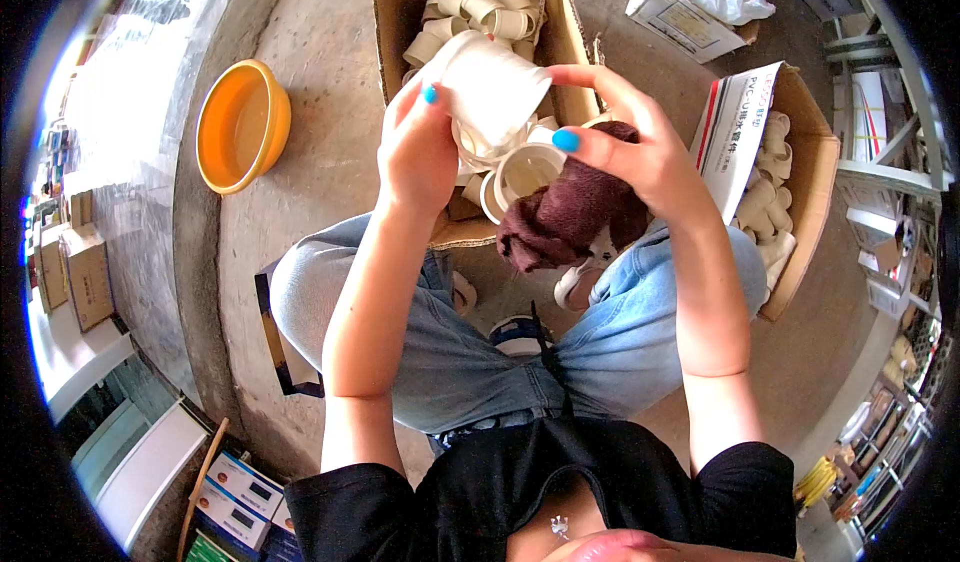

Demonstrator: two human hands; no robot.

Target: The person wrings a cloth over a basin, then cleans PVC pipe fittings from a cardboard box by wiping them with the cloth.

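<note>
A white plastic pipe fitting [490, 87] is held up between both hands above an open cardboard box. My left hand [415, 147] is closed on its left side, with the thumb on the near face. Fingertips of my right hand [640, 137] touch the fitting's upper right edge, and that hand also holds a dark maroon cloth [580, 212], which hangs below the thumb. Just under the held fitting, a cream pipe fitting [528, 174] shows its round opening beside the cloth. More cream fittings [482, 4] fill the cardboard box [395, 12].
An orange basin [243, 127] stands on the floor at the left. At the right, another cardboard box [812, 172] holds cream fittings, with a printed flap [735, 132] raised. Behind is a white box [685, 17] with clear plastic bags. Metal shelving [880, 132] lines the far right.
</note>
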